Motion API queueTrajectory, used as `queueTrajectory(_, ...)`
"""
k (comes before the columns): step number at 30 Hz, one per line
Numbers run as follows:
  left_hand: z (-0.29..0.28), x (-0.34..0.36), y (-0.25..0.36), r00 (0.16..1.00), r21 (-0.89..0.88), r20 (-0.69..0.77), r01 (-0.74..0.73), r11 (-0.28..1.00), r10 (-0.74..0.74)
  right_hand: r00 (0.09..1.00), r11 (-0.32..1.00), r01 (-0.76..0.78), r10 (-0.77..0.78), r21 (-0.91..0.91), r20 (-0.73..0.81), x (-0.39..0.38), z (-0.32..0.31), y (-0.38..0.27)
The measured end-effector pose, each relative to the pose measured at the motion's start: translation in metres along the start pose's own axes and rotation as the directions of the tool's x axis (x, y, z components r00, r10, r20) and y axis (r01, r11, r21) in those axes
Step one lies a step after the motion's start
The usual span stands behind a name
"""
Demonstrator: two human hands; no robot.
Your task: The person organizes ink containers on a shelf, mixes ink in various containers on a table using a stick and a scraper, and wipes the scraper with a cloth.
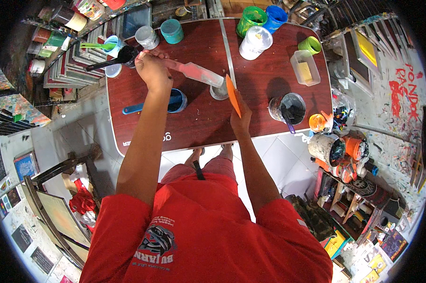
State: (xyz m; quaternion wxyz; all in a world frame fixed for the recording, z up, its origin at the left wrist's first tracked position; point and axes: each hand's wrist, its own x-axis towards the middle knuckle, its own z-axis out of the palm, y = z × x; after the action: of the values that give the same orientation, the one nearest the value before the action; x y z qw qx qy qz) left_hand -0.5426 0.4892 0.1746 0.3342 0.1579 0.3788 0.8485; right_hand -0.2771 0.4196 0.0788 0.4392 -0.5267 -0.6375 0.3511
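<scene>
My left hand [154, 71] is closed around the pink end of a long tool with a flat, pale translucent blade [201, 74], perhaps a spatula. Its tip reaches over a small clear cup [218, 91] on the table. Close to the cup, my right hand [241, 114] grips a thin orange flat scraper [232, 95], held on edge. A blue tub [177, 101] with a blue-handled tool [137, 109] across it stands beside my left forearm. Beyond my left hand is a dark, paint-coated tool [126, 55] by a light-blue cup [113, 45].
The dark red table [198, 127] carries a white tub [256, 43], a green tub [251, 21], a blue tub [275, 18] and a dark-smeared bucket [292, 107] at right. A clear box [305, 68] holds a yellowish block. Stacked frames [74, 66] stand at left; paint buckets [329, 148] crowd the right.
</scene>
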Motion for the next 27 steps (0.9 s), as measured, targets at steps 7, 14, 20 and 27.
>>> queueTrajectory(7, 0.016, -0.004, 0.011, 0.997, 0.027, -0.058, -0.044, 0.999, 0.045, 0.998, 0.975, -0.035, 0.045, -0.22, 0.039, -0.01, -0.035, 0.028)
queueTrajectory(14, 0.007, 0.008, 0.017, 1.0, -0.066, -0.028, 0.009, 0.998, -0.011, 0.777, 0.443, -0.326, 0.629, 0.835, -0.031, -0.003, -0.035, -0.019)
queueTrajectory(20, 0.012, 0.007, 0.027, 0.998, -0.048, -0.053, 0.016, 0.999, -0.018, 0.606, 0.07, -0.343, 0.779, 0.937, 0.163, 0.017, -0.013, 0.007)
queueTrajectory(27, 0.011, 0.003, 0.029, 0.999, -0.052, -0.049, -0.021, 0.998, 0.019, 0.53, 0.125, -0.37, 0.843, 0.921, 0.098, 0.024, 0.012, 0.031)
